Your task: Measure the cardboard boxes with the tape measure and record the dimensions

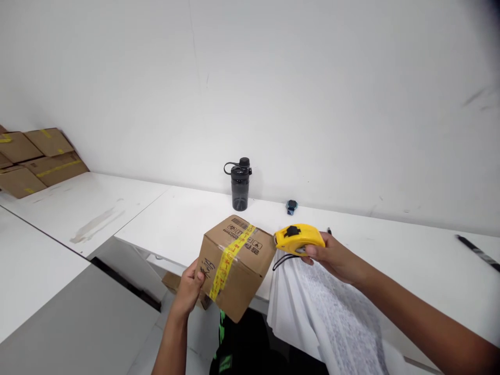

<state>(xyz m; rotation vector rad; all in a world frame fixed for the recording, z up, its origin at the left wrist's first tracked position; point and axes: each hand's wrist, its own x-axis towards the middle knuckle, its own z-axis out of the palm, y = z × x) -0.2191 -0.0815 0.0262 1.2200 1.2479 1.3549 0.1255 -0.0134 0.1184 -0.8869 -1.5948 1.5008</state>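
Observation:
My left hand (pixel 189 289) grips the lower left side of a small cardboard box (pixel 238 271) sealed with yellow tape, holding it tilted in the air in front of the white table (pixel 187 219). My right hand (pixel 336 256) is closed on a yellow tape measure (pixel 299 238), held just right of the box's top corner, close to it. A black cord hangs from the tape measure.
A dark water bottle (pixel 239 184) stands by the wall behind the box, a small blue-black object (pixel 291 207) to its right. White printed sheets (pixel 328 312) hang over the table's front edge. Stacked cardboard boxes (pixel 35 161) lie far left. A black pen (pixel 477 252) lies far right.

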